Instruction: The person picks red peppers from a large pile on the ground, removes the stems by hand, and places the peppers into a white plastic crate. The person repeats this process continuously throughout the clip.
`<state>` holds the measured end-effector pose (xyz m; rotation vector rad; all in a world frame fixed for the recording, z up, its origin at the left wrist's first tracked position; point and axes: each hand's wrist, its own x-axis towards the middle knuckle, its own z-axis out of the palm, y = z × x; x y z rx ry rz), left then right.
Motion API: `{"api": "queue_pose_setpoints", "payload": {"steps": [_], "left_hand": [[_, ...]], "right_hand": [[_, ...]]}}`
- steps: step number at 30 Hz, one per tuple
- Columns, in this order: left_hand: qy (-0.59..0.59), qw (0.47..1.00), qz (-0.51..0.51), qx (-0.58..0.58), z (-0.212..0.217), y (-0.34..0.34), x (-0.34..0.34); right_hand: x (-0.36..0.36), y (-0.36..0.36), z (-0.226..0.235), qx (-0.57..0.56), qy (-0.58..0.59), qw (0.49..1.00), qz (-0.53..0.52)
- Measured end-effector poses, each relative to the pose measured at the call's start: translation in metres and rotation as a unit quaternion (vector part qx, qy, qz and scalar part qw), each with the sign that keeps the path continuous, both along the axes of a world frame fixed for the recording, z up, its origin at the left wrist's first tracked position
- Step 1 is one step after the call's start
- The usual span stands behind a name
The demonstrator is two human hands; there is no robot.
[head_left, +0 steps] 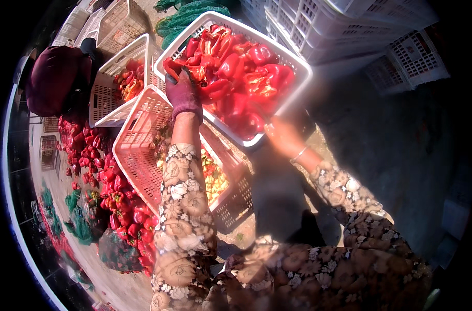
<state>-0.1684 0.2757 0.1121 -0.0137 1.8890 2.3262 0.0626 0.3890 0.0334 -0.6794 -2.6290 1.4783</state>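
Observation:
A white plastic crate (pixel 298 65) in front of me is heaped with red bell pepper pieces (pixel 236 57), many split open. My left hand (pixel 184 96), in a purple glove with dark fingertips, reaches over the crate's left edge. Its fingers are closed on a red bell pepper piece (pixel 171 67). My right hand (pixel 283 133), bare with a bracelet at the wrist, is at the crate's near right edge by the peppers. Motion blur smears its fingers, so any grip there is unclear.
Below my left forearm stands a pinkish crate (pixel 137 145) with pale yellowish pepper scraps (pixel 215 181). Another crate (pixel 104 98) holds pepper pieces beside a person (pixel 57 80) in dark red. Whole red peppers (pixel 124 197) are piled at left. White crates (pixel 324 31) stand stacked at upper right.

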Motion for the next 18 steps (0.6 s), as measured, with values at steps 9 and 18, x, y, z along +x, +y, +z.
{"api": "queue_pose_setpoints", "payload": {"steps": [9,18], "left_hand": [[0.010,0.995,0.096,-0.001,-0.040,-0.047,-0.083],[0.050,0.939,0.141,-0.311,-0.101,-0.051,-0.111]], "right_hand": [[0.028,0.019,0.002,-0.242,-0.036,0.961,-0.126],[0.022,0.017,0.002,-0.231,-0.040,0.964,-0.126]]}}
